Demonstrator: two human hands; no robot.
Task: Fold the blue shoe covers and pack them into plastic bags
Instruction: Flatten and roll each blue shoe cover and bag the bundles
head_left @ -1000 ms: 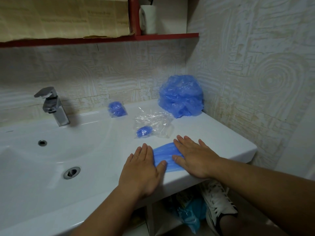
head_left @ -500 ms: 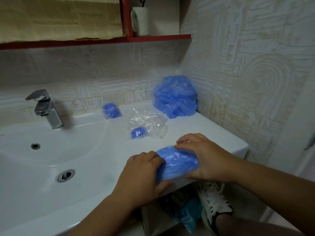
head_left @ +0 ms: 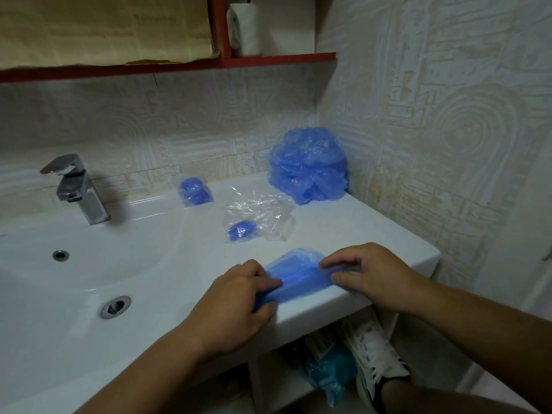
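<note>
A blue shoe cover (head_left: 294, 274) is held down on the washbasin top (head_left: 373, 228), right at its front edge and towards the front right corner, where the flat rim gives a firm surface for creasing. Its left end is pinched by the left hand (head_left: 236, 300), with the fingers curled over the film. Its right end is pinched between the thumb and fingertips of the right hand (head_left: 370, 273). Both hands are thus closed on the same cover, and it is drawn lengthwise between them, apparently so that the thin film is pulled taut and narrow before the next fold is made. The fold seems part done: the cover is seen as a long strip with a rounded far edge.

Supplies are laid out behind, within reach. A heap of unfolded covers (head_left: 309, 165) is stacked in the back right corner against the wall, out of the working area. Clear plastic bags (head_left: 263, 210) are left near the middle of the top, between the heap and the hands. One folded cover (head_left: 242, 230) lies at their near left edge; whether it is inside a bag cannot be told. A packed bag (head_left: 194, 191) is set aside at the back edge, between the bags and the tap (head_left: 76, 186), probably as finished work.
</note>
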